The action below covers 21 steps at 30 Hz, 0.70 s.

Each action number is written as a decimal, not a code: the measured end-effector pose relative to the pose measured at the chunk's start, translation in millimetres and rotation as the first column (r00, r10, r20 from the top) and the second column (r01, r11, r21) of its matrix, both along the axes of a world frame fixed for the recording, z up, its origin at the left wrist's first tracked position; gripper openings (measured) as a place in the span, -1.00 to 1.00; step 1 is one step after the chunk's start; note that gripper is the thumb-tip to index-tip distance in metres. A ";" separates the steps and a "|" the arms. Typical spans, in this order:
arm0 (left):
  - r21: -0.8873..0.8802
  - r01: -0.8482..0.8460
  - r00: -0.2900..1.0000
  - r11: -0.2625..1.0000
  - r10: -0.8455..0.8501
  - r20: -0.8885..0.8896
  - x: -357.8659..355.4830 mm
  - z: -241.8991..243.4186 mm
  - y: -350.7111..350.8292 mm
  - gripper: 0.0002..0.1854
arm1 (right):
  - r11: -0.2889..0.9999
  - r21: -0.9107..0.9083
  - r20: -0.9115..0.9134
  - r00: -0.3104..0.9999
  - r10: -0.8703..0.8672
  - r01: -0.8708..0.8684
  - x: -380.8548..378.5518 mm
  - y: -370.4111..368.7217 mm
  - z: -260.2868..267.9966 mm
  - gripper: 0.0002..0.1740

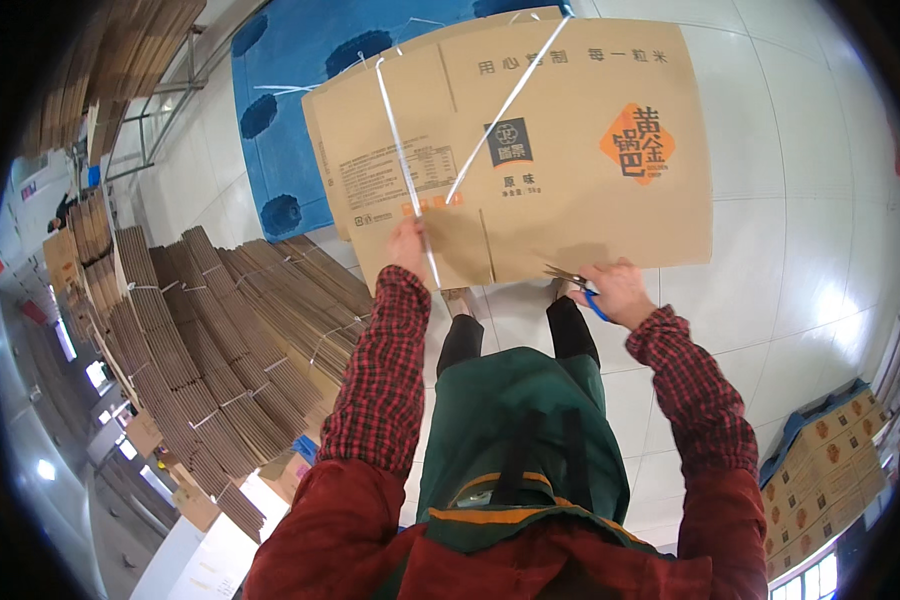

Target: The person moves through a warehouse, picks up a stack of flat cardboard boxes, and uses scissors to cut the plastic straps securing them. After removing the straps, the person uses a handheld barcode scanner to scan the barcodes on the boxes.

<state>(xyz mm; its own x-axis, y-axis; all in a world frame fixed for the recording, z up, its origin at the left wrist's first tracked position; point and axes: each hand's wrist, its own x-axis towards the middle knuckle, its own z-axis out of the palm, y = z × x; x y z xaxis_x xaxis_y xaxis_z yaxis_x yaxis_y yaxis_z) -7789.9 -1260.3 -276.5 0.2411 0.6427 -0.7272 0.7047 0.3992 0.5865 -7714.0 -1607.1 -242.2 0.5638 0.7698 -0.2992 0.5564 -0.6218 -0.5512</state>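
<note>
A stack of flattened cardboard cartons (570, 217), printed with writing and an orange logo, lies before my feet. Its far left part rests over a blue plastic pallet (292, 161). One white packing strap (396, 142) runs down the top carton to its near edge, and my left hand (407, 247) grips it close to that edge. A second white strap (508, 109) slants across the carton and ends loose on its face. In my right hand (619, 292) are scissors (586, 289) with blue handles, their blades pointing left just above the carton's near edge.
Bundles of flattened cartons (217, 337), tied with white straps, stand along the left. More cardboard (105, 67) is stacked by a metal frame (146, 135) at upper left. At lower right, printed cartons (825, 480) stand beside a blue pallet (802, 424). Pale tiles (765, 150) cover the floor.
</note>
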 end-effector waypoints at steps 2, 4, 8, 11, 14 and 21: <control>-0.033 0.172 0.981 0.985 -0.168 0.095 2.2 -17.4 8.6 -0.59 | 0.999 -0.038 -0.053 0.998 0.022 -0.024 -7.6 38.8 -8.1 -0.61; -0.186 0.124 0.989 0.975 -0.106 0.101 10.9 -22.1 16.2 -0.57 | 0.997 -0.053 -0.071 0.996 0.060 -0.064 -15.6 75.1 -15.3 -0.62; -0.358 0.180 0.975 0.916 -0.118 0.188 24.0 5.4 32.8 -0.58 | 0.989 -0.054 -0.030 0.990 0.137 -0.138 -26.7 146.8 -19.5 -0.59; -0.316 0.269 0.958 0.910 -0.218 0.188 24.1 29.6 36.4 -0.59 | 0.980 0.035 0.066 0.979 0.195 -0.197 -38.9 200.8 -14.1 -0.61; -0.352 0.378 0.924 0.856 -0.325 0.202 23.9 46.6 46.2 -0.62 | 0.946 -0.133 -0.026 0.955 0.294 -0.295 -38.9 235.2 -12.3 -0.63; -0.202 0.234 0.926 0.951 -0.155 0.345 -9.3 73.4 159.4 -0.72 | 0.996 -0.089 0.025 1.000 0.008 -0.006 -18.1 176.5 10.8 -0.66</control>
<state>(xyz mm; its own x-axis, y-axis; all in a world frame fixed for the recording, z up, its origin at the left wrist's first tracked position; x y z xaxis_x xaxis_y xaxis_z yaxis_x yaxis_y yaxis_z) -7799.2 -1101.0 -203.1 0.5895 0.3794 -0.7131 0.5717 0.4277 0.7002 -7732.1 -1430.6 -231.4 0.5669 0.7445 -0.3527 0.5738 -0.6640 -0.4794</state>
